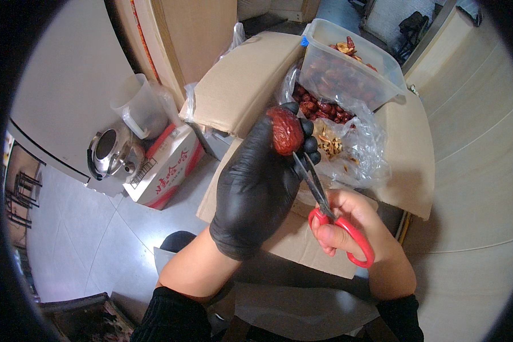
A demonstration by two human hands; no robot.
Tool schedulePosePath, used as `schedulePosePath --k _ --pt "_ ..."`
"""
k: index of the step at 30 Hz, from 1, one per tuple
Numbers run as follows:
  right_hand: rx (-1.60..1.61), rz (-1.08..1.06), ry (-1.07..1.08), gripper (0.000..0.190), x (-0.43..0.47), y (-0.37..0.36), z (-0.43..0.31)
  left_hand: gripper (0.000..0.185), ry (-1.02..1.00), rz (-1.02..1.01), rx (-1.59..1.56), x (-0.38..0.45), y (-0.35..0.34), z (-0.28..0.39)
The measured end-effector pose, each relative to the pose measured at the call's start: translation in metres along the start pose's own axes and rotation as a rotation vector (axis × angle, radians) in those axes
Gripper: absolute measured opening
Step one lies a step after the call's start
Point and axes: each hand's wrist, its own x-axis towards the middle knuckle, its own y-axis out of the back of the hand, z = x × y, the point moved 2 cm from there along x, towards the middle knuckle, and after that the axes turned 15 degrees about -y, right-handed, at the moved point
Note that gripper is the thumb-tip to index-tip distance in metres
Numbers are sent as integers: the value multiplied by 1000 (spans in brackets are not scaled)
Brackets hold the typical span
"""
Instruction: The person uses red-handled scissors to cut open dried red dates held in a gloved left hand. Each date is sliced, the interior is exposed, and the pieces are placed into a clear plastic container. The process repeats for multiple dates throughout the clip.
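Note:
My left hand (260, 184), in a black glove, holds a wrinkled dried red jujube (287, 131) between thumb and fingers. Bare, my right hand (350, 226) grips red-handled scissors (318, 192), their blades slightly apart and the tips just below the jujube's lower end. Beyond the hands, a clear plastic bag (374, 158) in an open cardboard box (248, 81) holds whole jujubes (320, 109) and a heap of pale brown cut pieces (331, 145). A translucent plastic tub (346, 81) with cut jujubes stands at the box's far side.
To the left on the tiled floor, a metal kettle (115, 154) and a translucent plastic jug (137, 107) stand by a white and red carton (166, 171) bearing writing. A pale wall (466, 171) runs along the right. An open dark container (83, 316) is at lower left.

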Motion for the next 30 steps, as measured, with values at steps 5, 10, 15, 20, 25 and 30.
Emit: schedulePosePath --k 5,10,15,20,25,30 --pt "-14 33 41 23 -1 -2 1 37 -17 -42 67 1 -2 0" --pt "-37 68 43 24 -1 -2 2 41 -71 -66 224 0 -1 -2" --pt "35 88 32 23 -3 -3 2 44 -203 -76 465 0 2 -9" --pt "20 170 76 23 -6 -4 -1 45 -188 -66 445 -2 3 -15" --pt "68 95 22 21 -9 -5 -4 41 -267 -131 570 -6 2 -19" --pt "147 64 -1 20 -11 -9 -6 40 -382 -309 764 -3 1 -14"
